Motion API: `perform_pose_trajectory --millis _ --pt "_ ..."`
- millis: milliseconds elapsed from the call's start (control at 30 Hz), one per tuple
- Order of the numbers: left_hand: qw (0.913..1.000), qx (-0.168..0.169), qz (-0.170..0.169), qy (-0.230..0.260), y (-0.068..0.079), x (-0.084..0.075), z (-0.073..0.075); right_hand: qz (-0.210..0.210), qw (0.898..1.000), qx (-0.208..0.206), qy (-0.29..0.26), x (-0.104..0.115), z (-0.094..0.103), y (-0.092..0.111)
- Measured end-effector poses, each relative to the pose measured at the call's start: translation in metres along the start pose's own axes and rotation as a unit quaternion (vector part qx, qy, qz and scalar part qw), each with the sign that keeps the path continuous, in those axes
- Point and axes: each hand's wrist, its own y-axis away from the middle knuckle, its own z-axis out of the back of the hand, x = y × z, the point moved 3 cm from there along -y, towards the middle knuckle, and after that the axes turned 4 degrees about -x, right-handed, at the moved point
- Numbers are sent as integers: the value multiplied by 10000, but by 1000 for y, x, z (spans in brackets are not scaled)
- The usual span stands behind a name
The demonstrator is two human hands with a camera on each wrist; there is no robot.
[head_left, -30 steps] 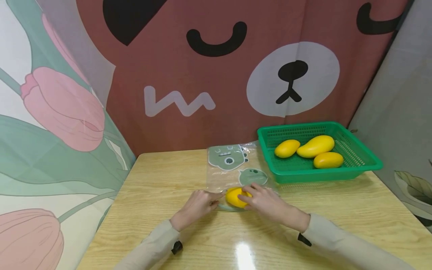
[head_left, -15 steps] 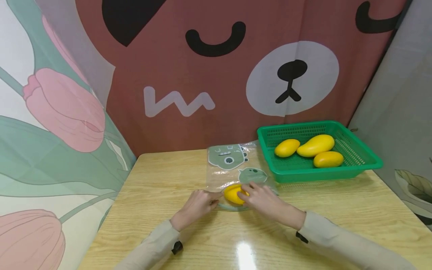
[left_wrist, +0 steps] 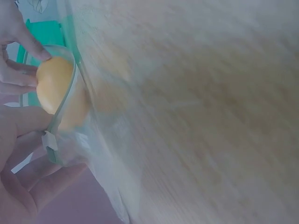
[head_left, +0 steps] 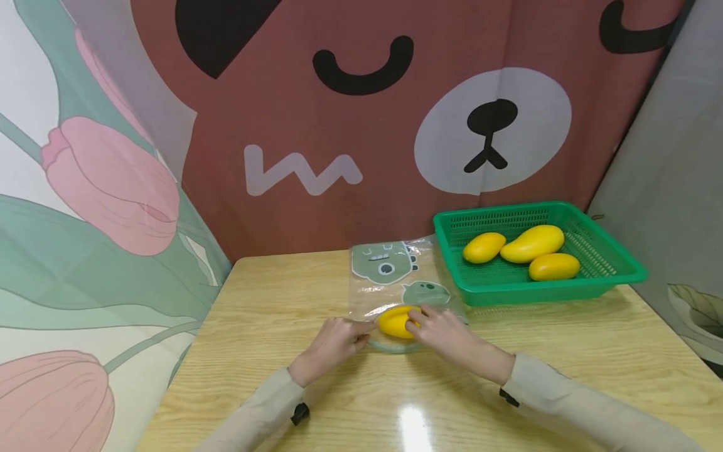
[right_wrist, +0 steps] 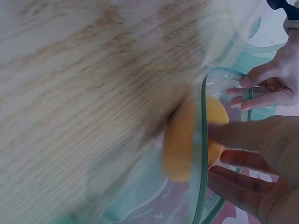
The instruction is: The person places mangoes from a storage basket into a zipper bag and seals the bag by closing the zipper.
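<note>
A clear zip bag (head_left: 364,295) printed with green cartoon creatures lies on the table, its green-edged mouth toward me. My left hand (head_left: 337,342) pinches the left corner of that mouth, beside a white zip slider (left_wrist: 48,140) in the left wrist view. A yellow mango (head_left: 392,322) sits in the opening. In the right wrist view, the green zip line crosses in front of the mango (right_wrist: 180,144), with part of it seen through the plastic. The thumb and fingers of my right hand (head_left: 449,339) grip the mango's right end.
A green plastic basket (head_left: 565,292) stands at the back right with a small mango (head_left: 484,248), a longer mango (head_left: 533,243) and another mango (head_left: 553,267) inside. Its near left corner is beside the bag. A printed curtain (head_left: 316,220) hangs behind the wooden table (head_left: 271,295).
My right hand has moved the mango slightly away from me and farther over the bag's mouth, so more of the near rim shows. My left hand keeps its pinch on the corner.
</note>
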Motion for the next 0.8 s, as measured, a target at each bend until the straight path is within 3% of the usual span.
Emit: perform_pose_trajectory --millis 567,800 --pt "10000 -64 13 -19 2 1 0 107 9995 -252 -139 0 0 2" --pt "10000 -17 88 -22 2 1 0 48 9997 -108 -227 0 3 3"
